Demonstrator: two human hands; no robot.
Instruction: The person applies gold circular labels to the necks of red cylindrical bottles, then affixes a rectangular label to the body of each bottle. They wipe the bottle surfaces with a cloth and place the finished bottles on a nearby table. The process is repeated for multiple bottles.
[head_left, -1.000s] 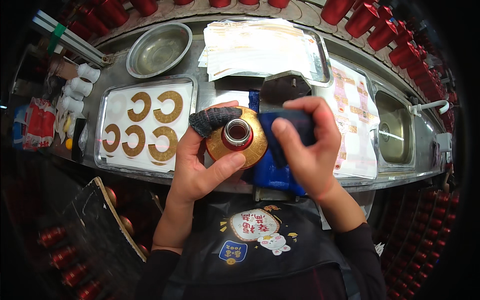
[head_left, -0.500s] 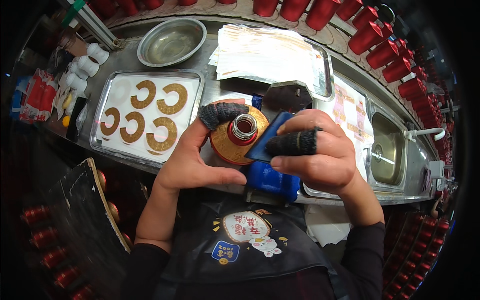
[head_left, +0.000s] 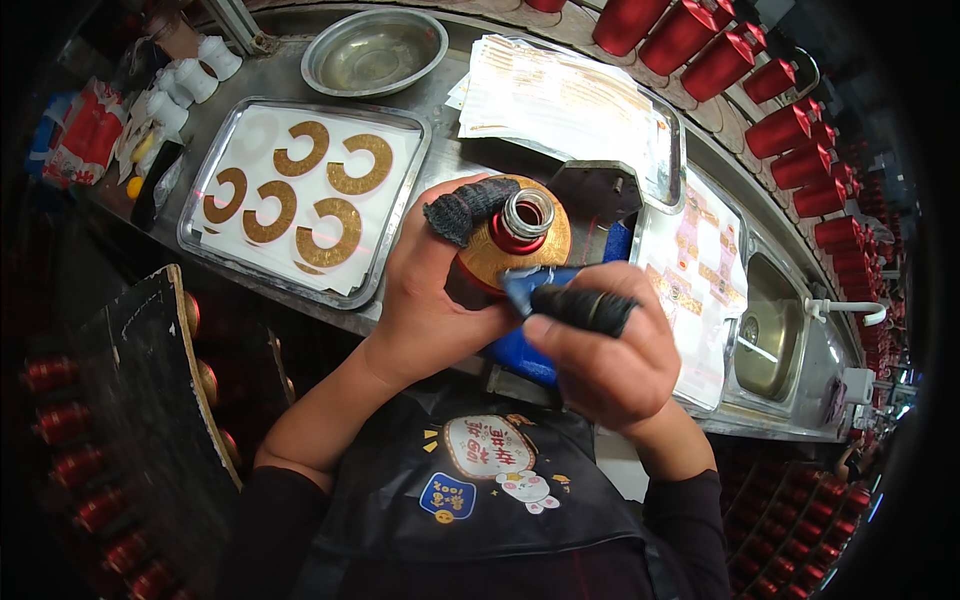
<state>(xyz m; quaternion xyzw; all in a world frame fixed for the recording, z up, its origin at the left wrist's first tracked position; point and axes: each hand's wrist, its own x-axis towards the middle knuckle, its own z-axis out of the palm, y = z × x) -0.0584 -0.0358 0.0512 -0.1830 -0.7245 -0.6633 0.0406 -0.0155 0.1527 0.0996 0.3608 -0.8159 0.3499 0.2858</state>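
Observation:
My left hand [head_left: 415, 290] is wrapped round the upper part of a red metal bottle [head_left: 513, 243] with an uncapped threaded neck. A gold C-shaped label [head_left: 553, 222] lies round its shoulder. My right hand [head_left: 620, 350] pinches a flat blue scraper [head_left: 540, 280], its edge against the near side of the gold label; motion smears it a little. Black knitted finger sleeves cover a finger on each hand. Below the bottle, a blue padded holder [head_left: 520, 358] with a dark metal end plate [head_left: 597, 190] shows partly behind my hands.
To the left, a metal tray [head_left: 192, 205] holds several gold C-shaped labels on white backing. Behind are a steel bowl [head_left: 318, 75] and a stack of white sheets [head_left: 560, 95]. On the right are printed label sheets [head_left: 690, 345] and a sink [head_left: 765, 365]. Red bottles [head_left: 785, 128] line the back.
My right hand has moved lower and nearer me, bringing the scraper from the label's right side to its near side. The bottle sits slightly tilted differently in my left hand; the view has shifted.

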